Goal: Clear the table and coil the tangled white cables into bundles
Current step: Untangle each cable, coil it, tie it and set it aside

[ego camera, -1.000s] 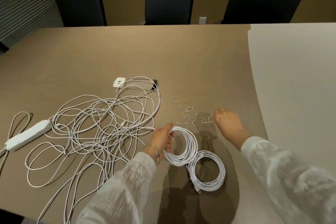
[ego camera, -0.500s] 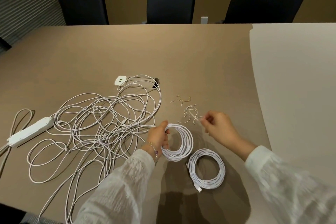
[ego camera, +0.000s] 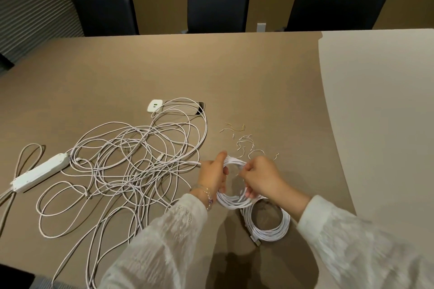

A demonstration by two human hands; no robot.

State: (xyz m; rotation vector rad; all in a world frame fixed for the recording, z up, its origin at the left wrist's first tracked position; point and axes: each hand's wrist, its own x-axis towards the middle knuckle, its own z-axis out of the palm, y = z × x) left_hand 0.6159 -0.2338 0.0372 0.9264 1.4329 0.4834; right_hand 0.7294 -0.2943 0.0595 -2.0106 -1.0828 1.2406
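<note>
We have the counter [ego camera: 211, 73] wide open ahead, and most of its left side is taken by the tangle [ego camera: 131, 166] of white cable, spread loose so its loops can be followed and pulled free one at a time. The strip [ego camera: 38, 172] lies at the tangle's left edge, out of the working space. Near us a finished bundle [ego camera: 267, 225] rests flat, parked just beside our hands. Above it we hold the coil [ego camera: 234, 202] upright: our left hand [ego camera: 212, 175] grips its left side to keep the turns together, and our right hand [ego camera: 261, 178] pinches its right side, probably with a tie, though that is too fine to see. The spare ties [ego camera: 244, 141] lie scattered just beyond, within reach.
</note>
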